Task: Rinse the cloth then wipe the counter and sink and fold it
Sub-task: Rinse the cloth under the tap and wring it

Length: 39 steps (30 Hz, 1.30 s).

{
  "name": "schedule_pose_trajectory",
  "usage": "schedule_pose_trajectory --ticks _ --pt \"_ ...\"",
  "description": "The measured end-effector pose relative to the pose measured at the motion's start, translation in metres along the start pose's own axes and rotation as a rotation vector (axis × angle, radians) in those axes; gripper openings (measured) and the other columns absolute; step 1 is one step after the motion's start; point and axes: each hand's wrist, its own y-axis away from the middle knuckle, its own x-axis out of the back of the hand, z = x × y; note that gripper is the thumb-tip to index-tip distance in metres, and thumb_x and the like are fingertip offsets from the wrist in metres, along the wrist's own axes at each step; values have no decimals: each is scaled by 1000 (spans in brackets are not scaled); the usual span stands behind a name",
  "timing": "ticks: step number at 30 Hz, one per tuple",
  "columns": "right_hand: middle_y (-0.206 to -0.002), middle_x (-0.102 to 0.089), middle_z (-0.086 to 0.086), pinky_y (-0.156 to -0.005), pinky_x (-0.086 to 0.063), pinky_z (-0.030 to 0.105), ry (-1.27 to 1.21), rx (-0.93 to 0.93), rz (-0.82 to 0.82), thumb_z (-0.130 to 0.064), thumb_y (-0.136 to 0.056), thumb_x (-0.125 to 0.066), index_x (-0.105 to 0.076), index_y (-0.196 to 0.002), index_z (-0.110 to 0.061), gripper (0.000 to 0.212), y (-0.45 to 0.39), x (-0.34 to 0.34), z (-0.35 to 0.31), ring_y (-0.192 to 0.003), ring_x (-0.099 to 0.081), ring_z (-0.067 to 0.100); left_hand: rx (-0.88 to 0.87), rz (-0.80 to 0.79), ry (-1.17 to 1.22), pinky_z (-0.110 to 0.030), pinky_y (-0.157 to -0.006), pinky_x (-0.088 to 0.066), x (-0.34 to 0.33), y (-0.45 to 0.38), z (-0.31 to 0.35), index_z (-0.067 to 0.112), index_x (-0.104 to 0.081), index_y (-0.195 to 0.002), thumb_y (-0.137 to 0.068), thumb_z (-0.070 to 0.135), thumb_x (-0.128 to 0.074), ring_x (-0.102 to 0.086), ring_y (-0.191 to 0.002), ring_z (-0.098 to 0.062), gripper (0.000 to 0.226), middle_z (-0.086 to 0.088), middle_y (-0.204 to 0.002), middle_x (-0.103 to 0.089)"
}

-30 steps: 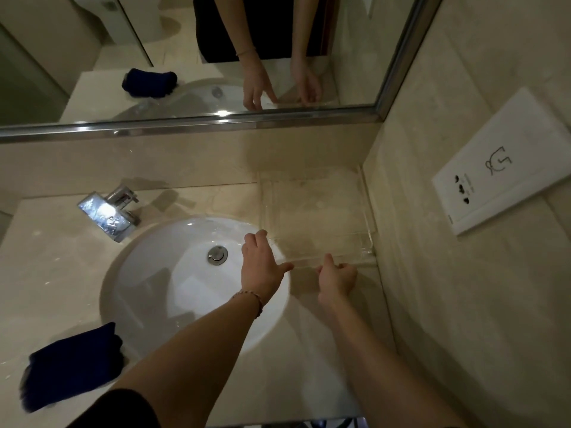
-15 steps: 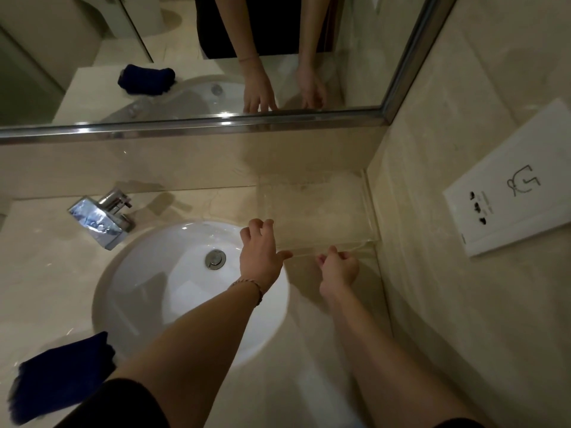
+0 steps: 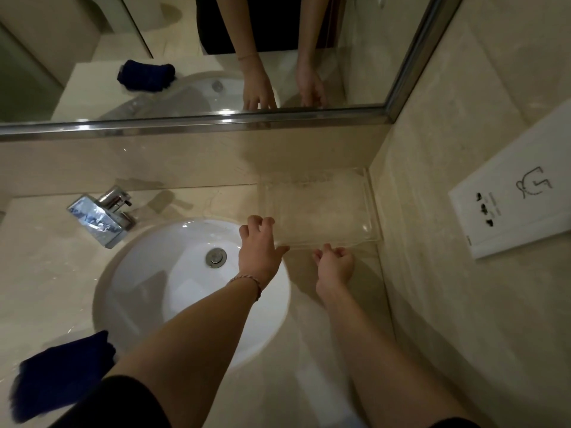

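A dark blue cloth (image 3: 61, 375) lies bunched on the beige counter (image 3: 46, 273) at the front left, next to the white oval sink (image 3: 160, 279). Neither hand touches it. My left hand (image 3: 259, 248) reaches over the sink's right rim, with its fingers curled over the near left corner of a clear plastic tray (image 3: 321, 211) and its thumb along the near edge. My right hand (image 3: 335, 264) has curled fingertips on that same near edge, further right. The tray lies flat in the counter's back right corner.
A chrome faucet (image 3: 99, 217) stands behind the sink on the left, and the drain plug (image 3: 216, 257) sits in the basin. A mirror (image 3: 185, 41) runs along the back wall. The tiled right wall carries a white socket plate (image 3: 519, 196).
Both hands stay at the tray's near edge, the left one's fingers curling further over the corner. The cloth has not moved. The view shifted slightly.
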Motion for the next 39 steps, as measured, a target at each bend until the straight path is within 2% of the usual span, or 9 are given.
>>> schedule_pose_trajectory --ticks 5,8,14,20,22,25,28,35,39 --pt "-90 -62 0 -90 -57 45 245 114 25 -17 -94 -66 -53 -116 -7 27 8 4 10 -93 -68 30 -5 -2 40 -36 -84 -50 2 3 -5 11 -48 -137 -88 28 -79 -35 -128 -28 60 -7 -141 -36" --pt "-99 -67 8 -88 -54 40 317 190 25 -20 -94 -67 -53 -109 -12 22 23 6 7 -92 -66 28 -4 0 46 -34 -84 -48 4 10 -7 11 -48 -136 -89 31 -77 -35 -127 -26 59 -7 -139 -37" --pt "-112 -58 6 -82 -42 30 620 429 -133 -26 -94 -65 -57 -117 -8 30 53 10 9 -103 -59 26 -80 6 -29 -38 -86 -52 14 27 -28 18 -55 -137 -89 44 -75 -41 -124 -27 58 -5 -133 -46" --pt "-133 -55 10 -100 -40 39 1125 830 -343 -36 -96 -62 -61 -133 -14 43 97 6 36 -121 -50 31 -80 5 -227 -43 -106 -43 49 57 -72 25 -51 -143 -98 54 -53 -38 -136 -28 54 -5 -143 -46" --pt "-142 -50 11 -106 -37 43 1201 908 -407 -39 -96 -61 -59 -137 -17 46 115 -1 49 -131 -45 32 -65 2 -249 -42 -104 -43 65 72 -98 24 -52 -140 -98 55 -52 -39 -135 -28 52 -5 -141 -47" --pt "-155 -37 10 -115 -27 43 1329 936 -499 -46 -99 -53 -49 -146 -21 53 147 -13 70 -144 -30 30 -18 -9 -232 -42 -97 -45 87 94 -146 21 -51 -140 -96 54 -55 -41 -131 -29 55 -6 -138 -47" --pt "-159 -31 9 -116 -23 42 1396 980 -578 -47 -101 -49 -43 -149 -21 56 186 -25 98 -146 -24 27 30 2 -246 -44 -102 -46 109 118 -200 19 -48 -144 -96 55 -56 -40 -132 -30 61 -8 -140 -46" --pt "-160 -26 9 -113 -29 41 1541 995 -724 -50 -102 -44 -38 -151 -21 57 257 -48 172 -143 -26 29 132 38 -333 -50 -110 -33 152 179 -305 22 -49 -144 -95 60 -55 -37 -136 -32 62 -7 -144 -46" --pt "-159 -27 8 -110 -34 41 1608 988 -801 -49 -103 -42 -36 -151 -19 57 289 -60 205 -139 -30 30 233 18 -320 -48 -108 -36 164 210 -351 23 -47 -142 -93 66 -53 -37 -133 -31 66 -7 -143 -45"
